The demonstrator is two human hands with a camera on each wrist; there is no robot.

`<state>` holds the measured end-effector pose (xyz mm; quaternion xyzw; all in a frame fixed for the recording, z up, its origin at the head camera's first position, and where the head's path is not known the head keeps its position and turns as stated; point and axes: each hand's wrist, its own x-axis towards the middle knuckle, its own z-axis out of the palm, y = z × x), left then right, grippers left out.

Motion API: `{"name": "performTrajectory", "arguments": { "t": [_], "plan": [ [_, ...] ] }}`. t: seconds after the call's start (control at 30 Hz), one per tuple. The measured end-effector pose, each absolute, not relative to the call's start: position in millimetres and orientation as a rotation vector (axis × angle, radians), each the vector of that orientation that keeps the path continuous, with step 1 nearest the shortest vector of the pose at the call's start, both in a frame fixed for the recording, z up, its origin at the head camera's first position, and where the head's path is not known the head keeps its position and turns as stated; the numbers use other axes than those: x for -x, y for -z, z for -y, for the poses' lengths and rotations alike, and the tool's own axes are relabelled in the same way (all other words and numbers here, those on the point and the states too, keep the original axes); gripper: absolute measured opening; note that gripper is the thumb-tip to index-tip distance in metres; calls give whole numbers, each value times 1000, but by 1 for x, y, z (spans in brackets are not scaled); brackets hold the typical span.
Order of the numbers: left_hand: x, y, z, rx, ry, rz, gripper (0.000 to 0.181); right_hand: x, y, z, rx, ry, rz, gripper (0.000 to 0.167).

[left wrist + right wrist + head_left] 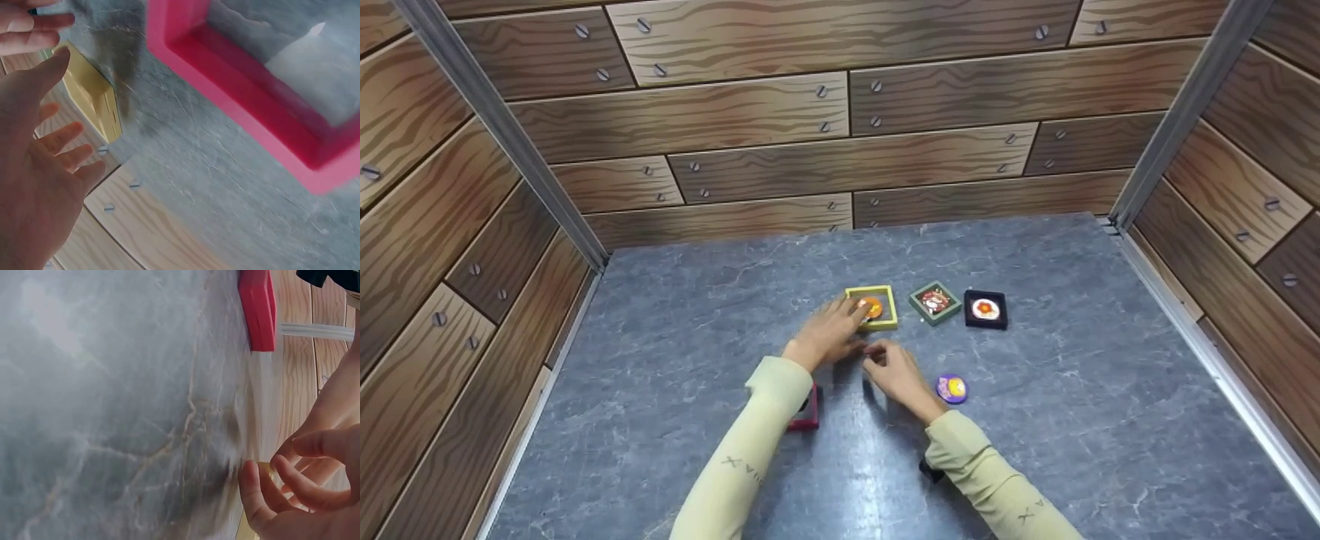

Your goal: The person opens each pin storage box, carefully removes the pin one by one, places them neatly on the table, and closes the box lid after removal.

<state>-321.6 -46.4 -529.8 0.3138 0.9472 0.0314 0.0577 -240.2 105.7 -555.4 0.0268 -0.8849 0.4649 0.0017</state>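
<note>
In the head view my left hand [826,331] reaches over the left side of a yellow square frame [893,310], its fingers extended. The fingertips are at a round orange badge [874,306] inside the frame, partly covering it. Just below and to the right, my right hand [898,373] hovers with loosely bent fingers, and nothing shows between them. In the left wrist view the left hand [42,174] has spread fingers beside the yellow frame [93,93]. Right-hand fingers [256,495] appear close to the left hand in the right wrist view.
A red square frame [806,426] lies partly under the left forearm. To the right are a green square frame [921,313] with a dark picture, a black square tray [986,325] holding a white flower badge [985,308], and a purple round badge [952,388]. Wood-patterned walls surround the grey tabletop.
</note>
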Motion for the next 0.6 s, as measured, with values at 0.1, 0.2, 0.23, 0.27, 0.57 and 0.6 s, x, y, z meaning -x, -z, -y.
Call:
{"name": "performTrajectory", "arguments": {
  "t": [0.1,0.2,0.23,0.27,0.57,0.6],
  "plan": [
    [325,532,41,-929,-88,-2884,69,245,556,-109,-26,-1461,2739,23],
    [326,537,37,-905,-79,-2899,68,254,573,-113,4,-1427,2689,23],
    [326,538,36,-898,-78,-2901,69,256,578,-114,14,-1417,2678,24],
    [327,539,35,-890,-73,-2902,70,258,582,-115,19,-1403,2672,26],
    [338,534,19,-850,-70,-2896,76,265,572,-124,131,-1394,2714,55],
    [340,532,17,-837,-74,-2890,77,265,567,-125,142,-1404,2724,59]
  ]
}}
